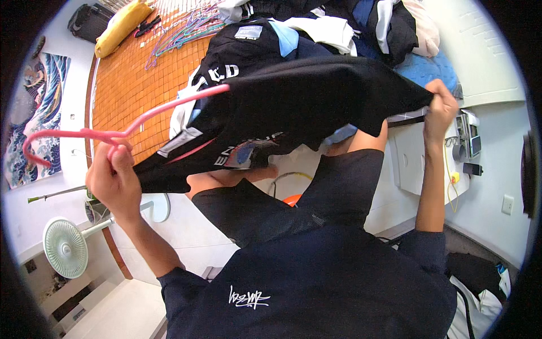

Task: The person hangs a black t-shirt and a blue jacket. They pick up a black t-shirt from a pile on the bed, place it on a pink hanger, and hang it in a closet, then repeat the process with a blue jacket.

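Note:
A black printed T-shirt (305, 97) is stretched sideways in the air above my lap. My left hand (113, 176) grips the neck of a pink clothes hanger (178, 104), below its hook. One hanger arm runs outside the shirt, its tip lying at the black cloth. Another pink stretch of the hanger shows near the shirt's collar; the rest is hidden by fabric. My right hand (440, 106) pinches the shirt's far right corner and pulls it taut. Behind the shirt lies another black garment with white lettering (224, 72).
A pile of clothes (317, 34) covers part of the brown tiled mat (123, 93), beside several coloured hangers (186, 34) and a yellow plush (123, 25). A white fan (65, 248) stands left. At right a white cabinet (413, 156) holds small devices; a blue cushion (432, 74) lies nearby.

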